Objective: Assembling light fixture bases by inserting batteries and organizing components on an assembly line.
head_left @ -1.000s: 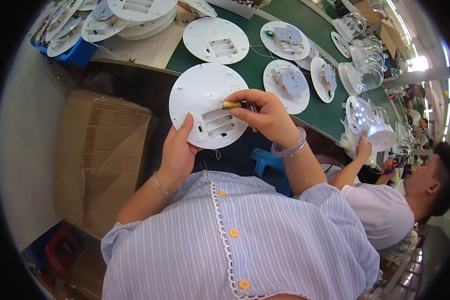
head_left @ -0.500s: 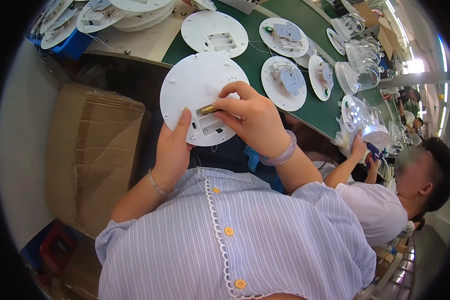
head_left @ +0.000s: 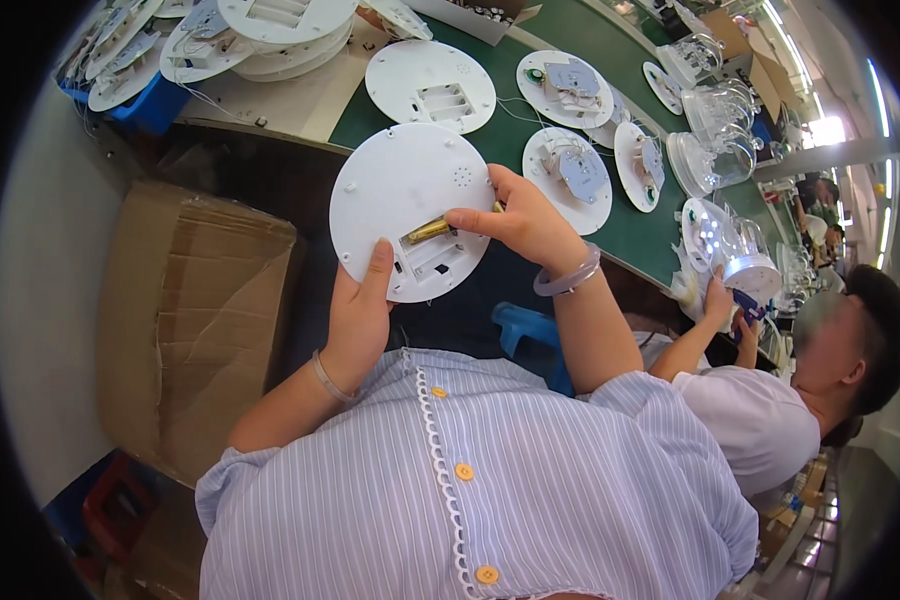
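A round white plastic base (head_left: 390,180) is tilted up in front of me, its battery compartment facing me. My left hand (head_left: 360,310) grips its lower left edge, the thumb on the face beside the compartment. One gold battery (head_left: 430,232) lies in the uppermost slot; the slots below it (head_left: 435,265) hold none. The thumb of my right hand (head_left: 520,220) presses on this battery's right end, with the fingers curled at the base's right edge. Between those fingers a second gold battery (head_left: 498,207) shows, mostly hidden.
Another white base (head_left: 430,70) and several bases with grey boxes and wires (head_left: 577,170) lie on the green table (head_left: 620,235). Clear domes (head_left: 715,160) stand further right. Stacked bases (head_left: 280,20) are at far left, above a cardboard box (head_left: 190,330). A co-worker (head_left: 750,420) sits at right.
The battery has gone from my right finger pinch down into the uppermost slot. My right thumb now lies on its end, and my fingers have shifted to the base's right edge.
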`<action>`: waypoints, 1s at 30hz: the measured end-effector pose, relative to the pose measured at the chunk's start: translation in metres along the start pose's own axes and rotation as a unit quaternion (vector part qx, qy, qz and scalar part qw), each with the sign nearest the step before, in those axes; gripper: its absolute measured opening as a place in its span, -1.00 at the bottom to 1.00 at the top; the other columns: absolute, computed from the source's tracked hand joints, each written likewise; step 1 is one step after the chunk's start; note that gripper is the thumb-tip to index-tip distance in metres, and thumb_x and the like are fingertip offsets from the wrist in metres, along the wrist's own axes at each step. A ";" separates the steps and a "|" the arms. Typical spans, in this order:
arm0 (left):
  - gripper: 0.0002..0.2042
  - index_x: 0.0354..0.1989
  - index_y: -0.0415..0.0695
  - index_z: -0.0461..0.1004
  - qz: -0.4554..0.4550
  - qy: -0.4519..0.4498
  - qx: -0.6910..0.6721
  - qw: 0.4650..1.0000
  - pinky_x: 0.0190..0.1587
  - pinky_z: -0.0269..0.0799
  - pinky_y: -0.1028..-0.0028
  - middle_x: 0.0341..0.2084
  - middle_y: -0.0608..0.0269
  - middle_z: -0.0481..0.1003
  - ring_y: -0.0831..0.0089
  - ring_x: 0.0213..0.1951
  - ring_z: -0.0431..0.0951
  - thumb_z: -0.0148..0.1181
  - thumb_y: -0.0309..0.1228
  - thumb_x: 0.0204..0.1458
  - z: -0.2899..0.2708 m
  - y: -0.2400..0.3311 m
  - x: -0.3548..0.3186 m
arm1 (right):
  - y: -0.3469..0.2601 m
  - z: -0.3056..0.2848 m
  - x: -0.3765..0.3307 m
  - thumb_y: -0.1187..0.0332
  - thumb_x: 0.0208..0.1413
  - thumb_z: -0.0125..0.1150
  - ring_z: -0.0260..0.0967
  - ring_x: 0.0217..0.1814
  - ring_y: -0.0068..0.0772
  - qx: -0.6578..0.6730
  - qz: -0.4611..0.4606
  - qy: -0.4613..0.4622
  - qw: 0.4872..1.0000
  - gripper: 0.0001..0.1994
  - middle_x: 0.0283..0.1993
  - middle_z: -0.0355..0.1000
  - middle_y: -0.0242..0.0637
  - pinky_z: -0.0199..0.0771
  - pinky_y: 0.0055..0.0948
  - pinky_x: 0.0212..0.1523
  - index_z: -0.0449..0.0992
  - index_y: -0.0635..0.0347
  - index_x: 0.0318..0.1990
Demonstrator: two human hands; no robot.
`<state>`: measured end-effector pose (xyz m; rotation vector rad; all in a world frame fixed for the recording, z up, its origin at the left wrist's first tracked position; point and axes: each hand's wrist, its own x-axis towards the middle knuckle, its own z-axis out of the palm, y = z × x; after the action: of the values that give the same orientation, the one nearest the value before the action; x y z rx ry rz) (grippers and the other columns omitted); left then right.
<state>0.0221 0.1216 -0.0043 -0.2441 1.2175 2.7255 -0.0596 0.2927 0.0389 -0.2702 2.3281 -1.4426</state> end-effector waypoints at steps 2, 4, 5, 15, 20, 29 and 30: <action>-0.62 0.04 -0.22 0.06 0.019 0.000 0.060 0.998 -0.14 0.30 0.56 -0.12 0.17 0.27 0.49 -0.12 0.34 -0.19 -0.28 0.09 -0.004 -0.005 0.000 | 0.003 0.003 0.002 0.02 -0.34 0.29 0.33 -0.33 -0.33 -0.029 -0.010 0.018 0.999 -0.35 -0.33 0.34 -0.02 0.33 -0.51 -0.30 0.27 0.48 -0.27; -0.62 0.03 -0.23 0.07 0.028 0.002 0.081 0.996 -0.15 0.30 0.58 -0.13 0.18 0.28 0.51 -0.13 0.34 -0.19 -0.28 0.09 -0.010 -0.010 0.003 | 0.004 0.006 0.003 0.00 -0.35 0.30 0.33 -0.35 -0.34 -0.058 -0.020 0.035 0.997 -0.37 -0.36 0.34 -0.02 0.33 -0.52 -0.32 0.28 0.47 -0.32; -0.62 0.03 -0.23 0.08 0.039 0.004 0.104 0.994 -0.17 0.30 0.59 -0.13 0.18 0.28 0.52 -0.14 0.34 -0.18 -0.28 0.09 -0.011 -0.011 0.004 | 0.004 0.006 0.003 -0.01 -0.36 0.30 0.33 -0.37 -0.33 -0.088 -0.022 0.042 0.995 -0.37 -0.38 0.33 -0.01 0.34 -0.51 -0.34 0.27 0.46 -0.34; -0.62 0.03 -0.21 0.07 0.001 0.003 -0.003 1.000 -0.13 0.32 0.51 -0.11 0.17 0.27 0.46 -0.11 0.34 -0.18 -0.29 0.08 0.002 0.007 0.011 | 0.005 0.012 -0.001 0.07 -0.24 0.22 0.33 -0.48 -0.31 -0.165 -0.129 0.195 0.958 -0.44 -0.49 0.32 -0.06 0.30 -0.44 -0.53 0.20 0.37 -0.24; -0.64 0.00 -0.20 0.09 -0.019 0.044 -0.058 0.997 -0.33 0.43 0.59 -0.20 0.16 0.33 0.47 -0.25 0.44 -0.20 -0.27 0.08 0.008 0.013 0.015 | -0.005 -0.012 -0.012 0.40 -0.10 -0.18 0.06 -0.60 -0.58 -0.082 -0.105 0.190 0.973 -0.82 -0.60 0.17 -0.30 0.07 -0.59 -0.58 0.26 0.31 -0.36; -0.62 0.04 -0.18 0.04 -0.044 0.014 -0.069 0.997 -0.13 0.36 0.41 -0.09 0.13 0.26 0.37 -0.09 0.35 -0.23 -0.26 0.09 0.007 0.012 0.011 | -0.019 0.021 -0.018 0.64 -0.20 -0.05 0.23 -0.28 -0.27 -0.159 -0.284 0.081 0.942 -0.75 -0.35 0.26 -0.19 0.25 -0.47 -0.22 0.34 0.26 -0.27; -0.62 0.04 -0.18 0.04 -0.044 0.014 -0.068 0.997 -0.13 0.36 0.41 -0.09 0.13 0.26 0.37 -0.09 0.35 -0.23 -0.26 0.09 0.006 0.012 0.011 | -0.019 0.022 -0.020 0.60 -0.21 0.05 0.23 -0.23 -0.19 -0.163 -0.245 0.091 0.951 -0.80 -0.28 0.29 -0.20 0.26 -0.44 -0.22 0.39 0.23 -0.34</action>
<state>0.0082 0.1185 0.0057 -0.3447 1.0029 2.7410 -0.0334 0.2733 0.0515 -0.8967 2.7851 -1.3162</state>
